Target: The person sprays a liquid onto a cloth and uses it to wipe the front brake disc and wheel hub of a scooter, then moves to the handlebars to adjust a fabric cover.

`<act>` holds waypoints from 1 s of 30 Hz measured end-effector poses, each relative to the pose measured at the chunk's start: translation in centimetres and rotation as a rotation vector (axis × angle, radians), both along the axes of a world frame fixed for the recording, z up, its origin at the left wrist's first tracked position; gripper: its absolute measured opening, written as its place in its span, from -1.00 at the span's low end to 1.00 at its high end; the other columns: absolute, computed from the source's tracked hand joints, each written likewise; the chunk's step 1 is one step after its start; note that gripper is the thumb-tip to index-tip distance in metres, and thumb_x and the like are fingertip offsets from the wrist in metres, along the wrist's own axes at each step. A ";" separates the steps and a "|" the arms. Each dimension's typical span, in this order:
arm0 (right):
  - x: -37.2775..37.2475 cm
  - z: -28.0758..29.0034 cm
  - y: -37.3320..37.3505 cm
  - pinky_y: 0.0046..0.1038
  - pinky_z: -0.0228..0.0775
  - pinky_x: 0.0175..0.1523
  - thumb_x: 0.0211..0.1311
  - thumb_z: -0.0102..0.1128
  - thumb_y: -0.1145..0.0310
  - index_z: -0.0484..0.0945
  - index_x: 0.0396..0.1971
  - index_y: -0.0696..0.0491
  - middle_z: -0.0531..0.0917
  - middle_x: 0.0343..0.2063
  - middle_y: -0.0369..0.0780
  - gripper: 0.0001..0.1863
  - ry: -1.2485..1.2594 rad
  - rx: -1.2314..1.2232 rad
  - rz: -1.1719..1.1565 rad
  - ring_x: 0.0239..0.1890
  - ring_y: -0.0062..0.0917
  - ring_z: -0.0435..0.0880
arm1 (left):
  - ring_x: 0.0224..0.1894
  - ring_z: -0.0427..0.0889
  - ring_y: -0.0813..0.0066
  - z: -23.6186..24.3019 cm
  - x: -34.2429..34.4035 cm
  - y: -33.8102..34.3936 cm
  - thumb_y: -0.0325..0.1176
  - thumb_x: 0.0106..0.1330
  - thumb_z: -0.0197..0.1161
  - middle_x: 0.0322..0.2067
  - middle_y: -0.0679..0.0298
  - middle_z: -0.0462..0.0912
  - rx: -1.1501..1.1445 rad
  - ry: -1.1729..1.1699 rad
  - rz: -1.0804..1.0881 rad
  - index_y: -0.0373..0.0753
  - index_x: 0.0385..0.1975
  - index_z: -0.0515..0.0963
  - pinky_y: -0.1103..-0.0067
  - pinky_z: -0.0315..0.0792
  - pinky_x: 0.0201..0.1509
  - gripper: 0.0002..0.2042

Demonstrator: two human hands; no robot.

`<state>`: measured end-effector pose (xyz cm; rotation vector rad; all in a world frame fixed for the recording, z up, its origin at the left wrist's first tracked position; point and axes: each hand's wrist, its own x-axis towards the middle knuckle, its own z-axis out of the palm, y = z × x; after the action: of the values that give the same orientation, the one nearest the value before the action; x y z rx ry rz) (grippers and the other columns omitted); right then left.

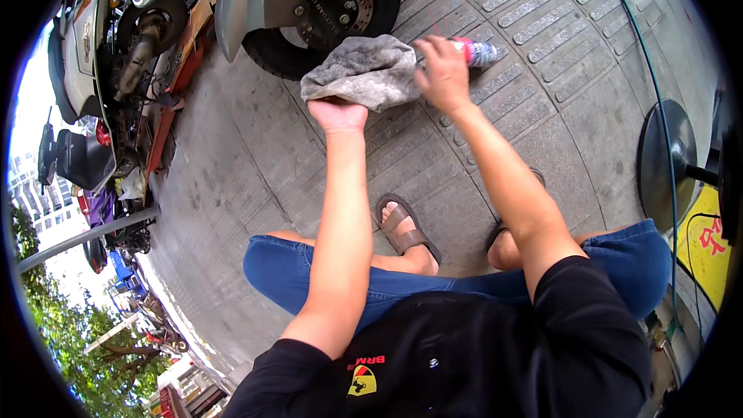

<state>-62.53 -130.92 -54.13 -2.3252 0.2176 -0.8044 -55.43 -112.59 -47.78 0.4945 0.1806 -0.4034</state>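
Observation:
A crumpled grey cloth [364, 70], darkly stained on top, is held up in front of a scooter's front wheel. My left hand [338, 115] has it from below; its fingers are hidden under the fabric. Just right of the cloth is my right hand [445, 73], slightly blurred, its thumb and fingers spread apart. Nothing shows between them, and I cannot tell whether the fingertips touch the cloth. Partly behind this hand, a red and silver-blue can [480, 53] lies sideways over the ridged paving.
The scooter wheel [340, 8] stands close beyond the cloth. More parked scooters [101, 54] line the left side. On the right are a round black base [667, 159], a green hose [646, 46] and a yellow sign [706, 236]. My sandalled foot [404, 224] rests on the paving [232, 178].

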 end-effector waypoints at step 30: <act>1.5 -3.5 7.8 -0.36 0.44 -0.10 0.19 0.25 0.24 0.47 -0.22 0.21 0.64 -0.30 -0.08 -0.66 0.287 1.324 -0.042 -0.23 -0.44 0.61 | 0.39 0.10 0.12 10.7 0.1 6.8 -0.31 0.35 0.11 0.34 -0.05 0.10 0.806 0.233 0.184 -0.30 0.27 0.16 0.27 0.03 0.44 -0.47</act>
<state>-61.06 -123.09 -57.67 -1.1429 0.6779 -0.1666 -55.35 -105.80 -37.09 1.2131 0.6204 -0.1914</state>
